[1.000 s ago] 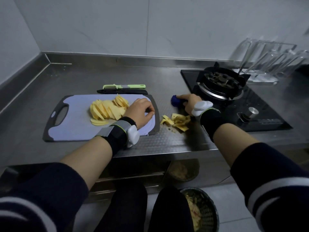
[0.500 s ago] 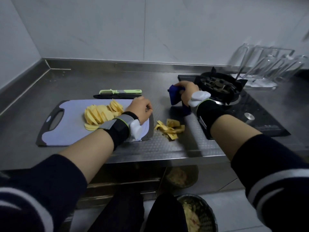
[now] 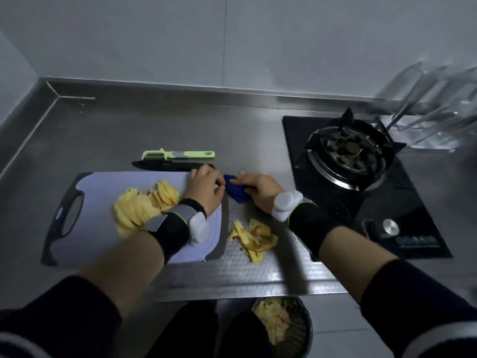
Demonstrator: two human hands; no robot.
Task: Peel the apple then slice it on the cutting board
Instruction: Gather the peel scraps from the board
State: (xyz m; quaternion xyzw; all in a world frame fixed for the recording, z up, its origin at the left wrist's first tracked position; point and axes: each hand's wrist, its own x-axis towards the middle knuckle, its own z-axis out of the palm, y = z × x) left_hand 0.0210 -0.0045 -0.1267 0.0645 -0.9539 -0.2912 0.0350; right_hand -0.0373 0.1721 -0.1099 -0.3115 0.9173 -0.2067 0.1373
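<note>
Apple slices are lying piled on cutting board; slicing looks done. Right hand is gripping blue cloth against the surface, likely for wiping. Left hand is curling at the board's edge; cannot tell its grasp.

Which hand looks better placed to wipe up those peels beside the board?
Right. The right hand holds the blue cloth, and the peels lie on the counter just beside its wrist. The left hand is over the board's corner, farther from them.
</note>
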